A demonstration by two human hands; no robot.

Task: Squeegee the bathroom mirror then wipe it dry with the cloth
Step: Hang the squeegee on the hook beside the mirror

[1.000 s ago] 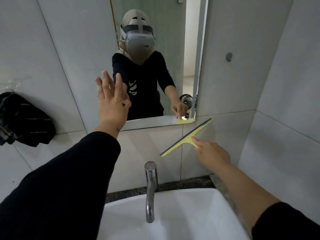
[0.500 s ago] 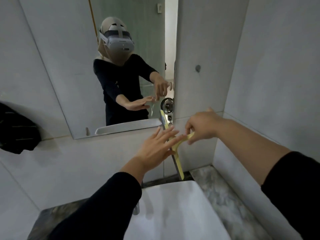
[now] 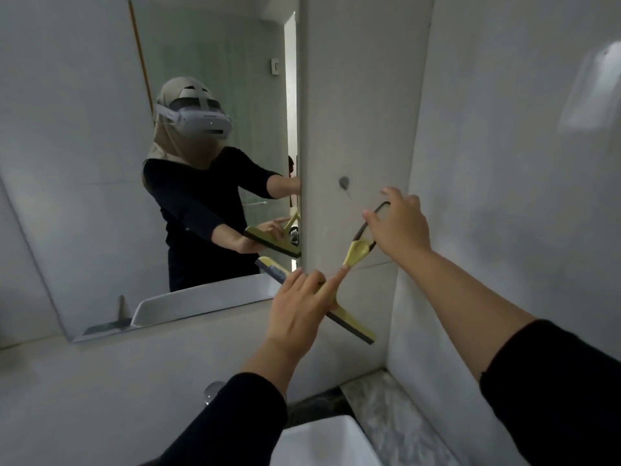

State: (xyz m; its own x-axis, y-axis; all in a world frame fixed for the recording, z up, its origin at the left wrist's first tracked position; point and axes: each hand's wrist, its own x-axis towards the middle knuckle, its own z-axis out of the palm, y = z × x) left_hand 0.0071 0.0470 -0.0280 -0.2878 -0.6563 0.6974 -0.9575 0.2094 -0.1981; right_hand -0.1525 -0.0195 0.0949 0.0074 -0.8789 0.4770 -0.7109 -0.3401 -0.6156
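The yellow squeegee (image 3: 357, 251) hangs tilted in front of the white tiled wall, just right of the mirror (image 3: 84, 163). Its blade runs from the mirror's lower right corner down to the right. My right hand (image 3: 401, 225) pinches the dark loop at the handle's top end, a little below and right of a small wall hook (image 3: 343, 182). My left hand (image 3: 297, 307) is spread out, its fingers resting on the blade and its index finger on the handle's neck. The cloth is out of view.
A white sink (image 3: 319, 442) sits at the bottom with the tap's top (image 3: 213, 391) behind my left sleeve. A marble counter strip (image 3: 386, 415) runs into the corner. The side wall stands close on the right. The mirror reflects a person.
The view has swung right and nearer the wall. My right hand has raised the squeegee by its loop end towards the hook. My left hand's fingers stay on the blade. The dark cloth left the view.
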